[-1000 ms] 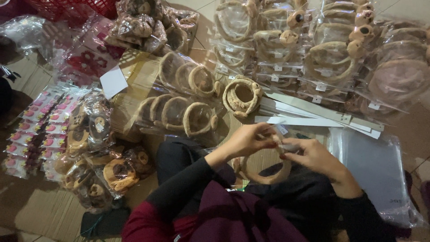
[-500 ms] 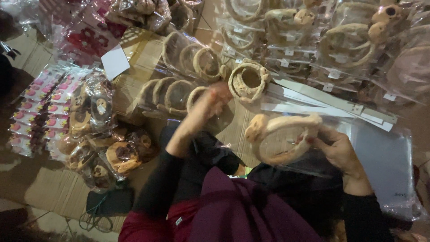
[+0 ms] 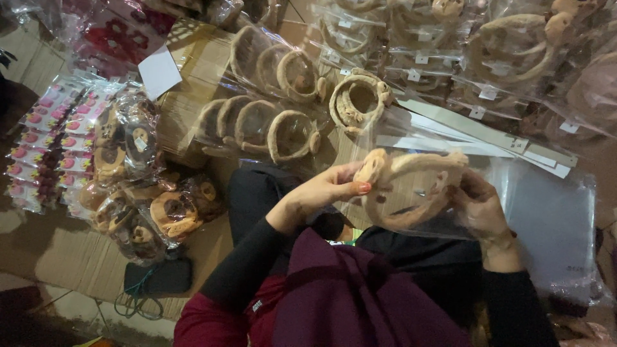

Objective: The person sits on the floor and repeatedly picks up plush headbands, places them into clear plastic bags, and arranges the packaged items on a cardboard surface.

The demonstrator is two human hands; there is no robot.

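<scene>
We see the left hand (image 3: 324, 193) at frame centre, fingers pinched on the left end of a tan plush hairband with small animal ears (image 3: 411, 186), and the right hand (image 3: 479, 205) gripping its right end, fingers curled closed on it. Band sits centre-right, held up off the lap, inside or against a clear plastic sleeve (image 3: 418, 138); we cannot tell how far in it is. Two-handed grip likely keeps the arch spread so the film stays open around it.

Lower left, a dark flat phone with a cable (image 3: 157, 277) lies on cardboard, out of the way. Right of the hands, a stack of empty clear bags (image 3: 546, 218) sits within easy reach. Left, bagged brown plush bands in a heap (image 3: 148, 212), beside rows of small pink carded items (image 3: 45, 141).

Farther up, one unbagged coiled tan hairband (image 3: 357, 103) near centre, white paper strips (image 3: 475, 138) just right of it. Top of frame, rows of finished bagged hairbands (image 3: 488, 51), overlapped to save floor.
</scene>
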